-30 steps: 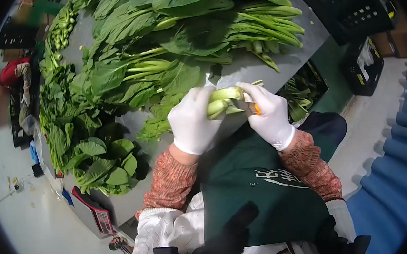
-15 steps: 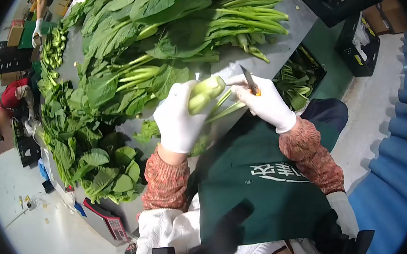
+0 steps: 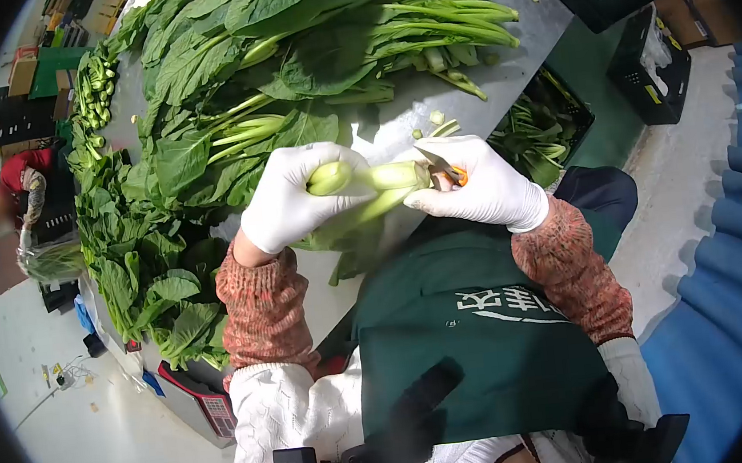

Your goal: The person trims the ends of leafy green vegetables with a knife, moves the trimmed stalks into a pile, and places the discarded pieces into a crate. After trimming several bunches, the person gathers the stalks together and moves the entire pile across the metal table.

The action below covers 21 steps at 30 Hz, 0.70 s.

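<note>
My left hand (image 3: 296, 194), in a white glove, is closed around leafy green vegetable stalks (image 3: 393, 177). A second thick pale stalk end (image 3: 328, 178) pokes out between its thumb and fingers. My right hand (image 3: 487, 186), gloved too, grips a small knife (image 3: 438, 164) with an orange handle, its blade right at the cut end of the stalks. Leaves of the held greens hang below, blurred. Small trimmed stalk pieces (image 3: 439, 122) lie on the metal table (image 3: 539, 23) just beyond my right hand.
A large heap of leafy greens (image 3: 282, 52) covers the table ahead, continuing down the left side. Black crates (image 3: 650, 66) stand at right, one holding greens (image 3: 532, 140). A red scale (image 3: 200, 400) sits at lower left. A co-worker (image 3: 26, 175) handles a plastic bag (image 3: 52, 260) at far left.
My left hand has moved left and turned, and the stalks now stretch between my hands at the blade. The co-worker now has a bag of greens; another person's gloved hand has left the top left.
</note>
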Tool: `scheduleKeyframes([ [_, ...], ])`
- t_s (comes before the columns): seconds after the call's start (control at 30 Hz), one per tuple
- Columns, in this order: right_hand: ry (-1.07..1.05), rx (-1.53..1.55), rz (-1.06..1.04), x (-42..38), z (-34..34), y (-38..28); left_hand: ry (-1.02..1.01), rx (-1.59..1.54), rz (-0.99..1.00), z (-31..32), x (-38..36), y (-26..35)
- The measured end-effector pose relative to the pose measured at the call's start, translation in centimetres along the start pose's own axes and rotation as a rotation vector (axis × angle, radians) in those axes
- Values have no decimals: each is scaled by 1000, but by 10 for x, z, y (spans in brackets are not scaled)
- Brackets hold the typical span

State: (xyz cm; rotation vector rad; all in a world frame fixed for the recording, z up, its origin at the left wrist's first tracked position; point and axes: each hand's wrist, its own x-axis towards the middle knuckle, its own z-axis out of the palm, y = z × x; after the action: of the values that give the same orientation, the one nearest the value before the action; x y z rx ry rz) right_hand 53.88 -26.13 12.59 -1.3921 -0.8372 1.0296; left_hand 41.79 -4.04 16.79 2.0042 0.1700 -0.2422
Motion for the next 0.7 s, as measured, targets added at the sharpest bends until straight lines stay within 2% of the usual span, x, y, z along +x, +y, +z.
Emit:
scheduleKeyframes([
  [0.07, -38, -23, -5, -1, -3, 3, -31, -83, -82, -8, 4, 2],
  [0.1, -37, 23, 50, -1, -4, 4, -6, 96, 115, -10, 10, -2],
  [0.17, -39, 111, 153, 0, -5, 4, -8, 70, 43, -11, 19, -10],
  [0.2, -23, 168, 138, 0, -5, 1, -37, 57, -57, -11, 23, -8],
  [0.33, 37, 267, 220, -2, -6, 2, -6, -15, 37, -4, 35, -19],
  [0.43, 47, 209, 294, -1, -10, 8, 32, 11, -7, -1, 42, -33],
  [0.47, 89, 245, 282, -1, -7, 11, 53, 52, -16, 1, 42, -33],
  [0.57, 200, 267, 238, 1, -3, 20, 355, 339, 142, 0, 31, -18],
  [0.6, 237, 232, 291, 0, -2, 18, 379, 396, 217, -4, 25, -10],
  [0.63, 259, 250, 259, 2, 0, 16, 329, 336, 190, -1, 16, 2],
  [0.7, 285, 283, 197, 7, 7, 11, 221, 527, 170, 20, 8, 21],
])
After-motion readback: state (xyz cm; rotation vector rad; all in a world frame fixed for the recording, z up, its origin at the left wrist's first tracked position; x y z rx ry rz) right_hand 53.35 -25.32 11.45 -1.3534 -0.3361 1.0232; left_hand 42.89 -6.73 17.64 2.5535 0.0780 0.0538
